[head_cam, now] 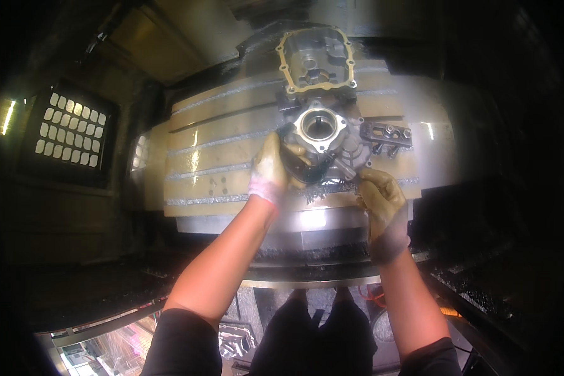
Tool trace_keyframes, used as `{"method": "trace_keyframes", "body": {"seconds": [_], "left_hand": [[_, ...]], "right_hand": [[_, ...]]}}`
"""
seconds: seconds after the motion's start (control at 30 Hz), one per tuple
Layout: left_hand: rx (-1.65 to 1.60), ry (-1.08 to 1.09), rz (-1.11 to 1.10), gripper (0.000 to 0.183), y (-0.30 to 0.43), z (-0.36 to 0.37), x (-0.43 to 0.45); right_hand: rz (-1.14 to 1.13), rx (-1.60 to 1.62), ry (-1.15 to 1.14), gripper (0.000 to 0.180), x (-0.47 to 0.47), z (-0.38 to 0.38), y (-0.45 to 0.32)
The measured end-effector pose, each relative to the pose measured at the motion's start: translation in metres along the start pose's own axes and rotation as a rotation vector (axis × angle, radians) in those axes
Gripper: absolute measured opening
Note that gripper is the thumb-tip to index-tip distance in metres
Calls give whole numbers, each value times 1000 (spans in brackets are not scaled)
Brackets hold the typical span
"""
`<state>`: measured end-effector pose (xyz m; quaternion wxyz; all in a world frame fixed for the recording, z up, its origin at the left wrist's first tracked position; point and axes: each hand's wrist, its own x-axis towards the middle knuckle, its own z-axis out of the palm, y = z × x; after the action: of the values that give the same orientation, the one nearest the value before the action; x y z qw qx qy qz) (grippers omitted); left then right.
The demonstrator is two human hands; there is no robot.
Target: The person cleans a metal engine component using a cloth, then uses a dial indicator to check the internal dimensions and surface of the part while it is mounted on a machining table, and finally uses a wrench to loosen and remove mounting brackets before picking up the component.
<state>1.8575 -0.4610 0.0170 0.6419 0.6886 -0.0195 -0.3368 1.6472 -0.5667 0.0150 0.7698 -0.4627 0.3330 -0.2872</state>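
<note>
Before me a grey cast metal housing [356, 149] sits on the machine table, its bright machined round flange [318, 129] facing up around an open bore. My left hand [275, 162], in a soiled work glove, grips a dark curved frame [306, 171], apparently of an outside micrometer, at the flange's near left side. A grey cylindrical barrel [344, 167], seemingly part of that tool, slants down to the right. My right hand [380, 197], gloved too, has curled fingers at the barrel's end; whether they grip it cannot be made out.
Behind the housing stands an open casting [316, 61] with a machined rim. A bolted clamp [386, 134] lies right of the housing. The T-slotted table [211, 155] carries metal chips in its grooves. A grille window [70, 129] is at left. Another casting [236, 339] lies low by my legs.
</note>
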Motion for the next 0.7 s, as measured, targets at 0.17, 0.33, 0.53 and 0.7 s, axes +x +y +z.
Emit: {"method": "trace_keyframes", "body": {"seconds": [0.17, 0.33, 0.53, 0.7], "left_hand": [[89, 44, 56, 65, 11, 22, 10], [220, 194, 184, 63, 0, 24, 28], [29, 148, -3, 70, -1, 28, 32], [32, 120, -56, 69, 6, 25, 29]], "right_hand": [[235, 166, 7, 29, 28, 13, -4], [89, 198, 73, 21, 45, 21, 7], [-91, 31, 121, 21, 52, 26, 16], [-106, 27, 140, 21, 51, 31, 17]]}}
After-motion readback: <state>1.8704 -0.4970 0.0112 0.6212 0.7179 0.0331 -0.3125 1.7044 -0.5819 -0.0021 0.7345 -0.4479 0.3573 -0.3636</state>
